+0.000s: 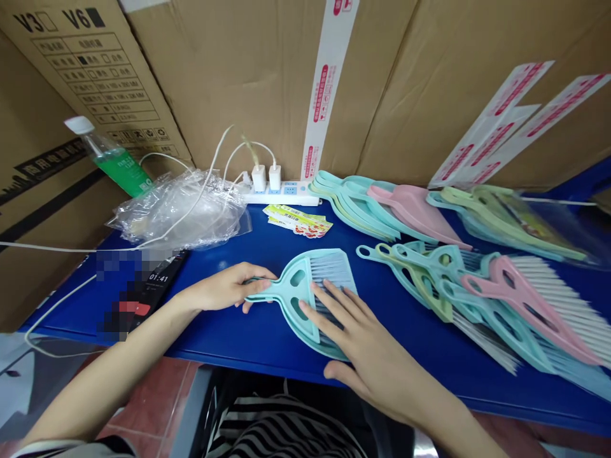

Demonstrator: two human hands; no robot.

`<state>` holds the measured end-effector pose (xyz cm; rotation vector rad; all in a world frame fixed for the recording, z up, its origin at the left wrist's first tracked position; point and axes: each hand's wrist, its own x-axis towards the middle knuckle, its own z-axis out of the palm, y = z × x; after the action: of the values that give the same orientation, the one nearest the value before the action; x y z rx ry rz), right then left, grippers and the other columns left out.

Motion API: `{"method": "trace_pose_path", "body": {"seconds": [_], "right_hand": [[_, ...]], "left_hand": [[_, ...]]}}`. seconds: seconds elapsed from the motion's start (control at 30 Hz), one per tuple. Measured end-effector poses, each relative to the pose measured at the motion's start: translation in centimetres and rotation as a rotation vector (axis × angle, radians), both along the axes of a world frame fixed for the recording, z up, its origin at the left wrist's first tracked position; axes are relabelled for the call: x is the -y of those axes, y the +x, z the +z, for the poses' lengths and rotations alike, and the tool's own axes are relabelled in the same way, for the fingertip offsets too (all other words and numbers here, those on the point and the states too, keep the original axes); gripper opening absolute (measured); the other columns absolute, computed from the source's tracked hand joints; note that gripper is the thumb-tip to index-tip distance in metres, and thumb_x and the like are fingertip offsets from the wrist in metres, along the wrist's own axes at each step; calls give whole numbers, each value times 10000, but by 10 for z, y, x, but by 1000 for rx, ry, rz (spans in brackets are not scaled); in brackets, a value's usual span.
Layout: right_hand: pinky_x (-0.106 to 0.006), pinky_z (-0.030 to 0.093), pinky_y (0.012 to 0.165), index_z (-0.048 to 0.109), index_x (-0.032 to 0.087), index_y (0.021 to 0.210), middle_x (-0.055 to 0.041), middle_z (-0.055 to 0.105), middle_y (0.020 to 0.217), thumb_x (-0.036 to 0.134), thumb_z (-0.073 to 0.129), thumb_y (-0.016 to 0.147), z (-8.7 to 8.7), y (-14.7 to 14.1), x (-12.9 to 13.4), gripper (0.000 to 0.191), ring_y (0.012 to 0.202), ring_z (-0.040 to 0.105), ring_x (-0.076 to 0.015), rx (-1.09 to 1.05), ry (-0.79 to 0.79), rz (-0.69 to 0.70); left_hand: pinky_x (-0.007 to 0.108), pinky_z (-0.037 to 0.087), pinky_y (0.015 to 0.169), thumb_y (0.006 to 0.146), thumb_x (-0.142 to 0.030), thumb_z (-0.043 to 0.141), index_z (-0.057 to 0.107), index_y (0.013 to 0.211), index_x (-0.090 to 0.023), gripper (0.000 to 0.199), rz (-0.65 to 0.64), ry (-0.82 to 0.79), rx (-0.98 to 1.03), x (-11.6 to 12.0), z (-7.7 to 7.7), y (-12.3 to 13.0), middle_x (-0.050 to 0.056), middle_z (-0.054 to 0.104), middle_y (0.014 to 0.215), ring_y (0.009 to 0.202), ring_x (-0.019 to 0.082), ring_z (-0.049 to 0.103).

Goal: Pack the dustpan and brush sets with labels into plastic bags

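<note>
A turquoise hand brush (284,291) lies nested in a dustpan (292,326) of the same colour, near the table's front edge. My left hand (233,285) is closed around the handle end of both, thumb on top. Grey-blue bristles (329,264) point right inside the pan. My right hand (356,331) rests over the bristles with its fingers stretched out, covering the lower part of them. To the right lies a pile of loose hand brushes in turquoise, green and pink, the pink brush (525,299) uppermost.
Behind the brushes are stacked dustpans (353,197) and a bagged set (515,219). Further left are paper labels (298,221), a white power strip (286,193) with cables, crumpled clear plastic bags (181,210), a bottle (117,162) and a phone (153,286). Cardboard boxes (252,76) wall the back.
</note>
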<state>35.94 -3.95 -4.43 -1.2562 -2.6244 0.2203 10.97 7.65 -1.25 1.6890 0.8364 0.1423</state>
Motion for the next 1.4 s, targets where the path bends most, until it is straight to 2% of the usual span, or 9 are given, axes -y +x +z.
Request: {"method": "trace_pose_path", "body": {"seconds": [0.13, 0.27, 0.37, 0.57, 0.67, 0.87, 1.13, 1.23, 1.4], "right_hand": [[-623, 346, 1067, 399, 204, 1468, -161, 412, 1502, 437, 568, 914, 20, 8, -18, 625, 1429, 253, -358, 39, -11, 61], [-626, 280, 1095, 351, 177, 1489, -187, 300, 1552, 457, 541, 927, 26, 9, -38, 655, 1451, 145, -359, 79, -69, 171], [-623, 240, 1110, 310, 217, 1505, -159, 239, 1578, 443, 510, 946, 21, 8, -45, 636, 1457, 73, -344, 76, -139, 220], [-655, 238, 1094, 333, 277, 1493, -143, 225, 1584, 367, 509, 957, 9, 9, -44, 571, 1450, 47, -352, 42, -125, 218], [-652, 230, 1099, 327, 262, 1497, -142, 226, 1582, 367, 496, 963, 8, 10, -44, 570, 1452, 47, -342, 38, -136, 216], [-551, 228, 1144, 208, 192, 1533, -134, 167, 1596, 457, 459, 964, 6, 13, -42, 676, 1461, 4, -282, -9, -158, 173], [-565, 279, 1114, 109, 171, 1549, -198, -12, 1591, 483, 499, 937, -5, 17, -36, 790, 1437, -50, -332, 0, -78, 107], [-575, 301, 1100, 73, 157, 1551, -206, -18, 1587, 481, 502, 935, -9, 17, -35, 817, 1427, -62, -348, 16, -38, 95], [-584, 313, 1093, 54, 179, 1553, -186, -13, 1595, 484, 494, 938, -11, 18, -34, 816, 1433, -46, -353, 35, -44, 80]], "left_hand": [[184, 426, 453, 873, -463, 568, 643, 1050, -123, 391, -9, -7, -19, -8, 1, 4, -16, 567, 736, 496, 62, 499], [185, 435, 451, 866, -476, 576, 649, 1039, -119, 403, 5, -7, 10, -7, -1, 6, -30, 537, 686, 490, 62, 480], [182, 434, 439, 866, -500, 568, 651, 1049, -129, 422, 19, -15, 31, -5, -5, 4, -38, 519, 656, 487, 66, 474], [173, 437, 427, 858, -487, 578, 664, 1058, -126, 422, 48, 13, 9, -4, -9, 4, 5, 571, 786, 496, 49, 457], [171, 434, 426, 871, -475, 564, 671, 1063, -121, 416, 38, 22, 5, -5, -10, 4, 12, 577, 785, 495, 52, 462], [163, 426, 420, 889, -471, 546, 678, 1082, -134, 410, 20, 33, -1, -5, -9, 4, -1, 569, 745, 489, 54, 451], [176, 445, 462, 939, -394, 441, 659, 1147, -154, 385, 50, 207, -108, 0, -9, -1, 33, 626, 863, 555, 81, 494], [177, 441, 474, 952, -350, 418, 658, 1149, -164, 362, 50, 264, -137, 2, -8, -2, 37, 656, 902, 542, 78, 507], [182, 424, 477, 961, -324, 415, 672, 1115, -145, 350, 51, 335, -152, 3, -4, -2, 23, 668, 838, 464, 61, 492]]}}
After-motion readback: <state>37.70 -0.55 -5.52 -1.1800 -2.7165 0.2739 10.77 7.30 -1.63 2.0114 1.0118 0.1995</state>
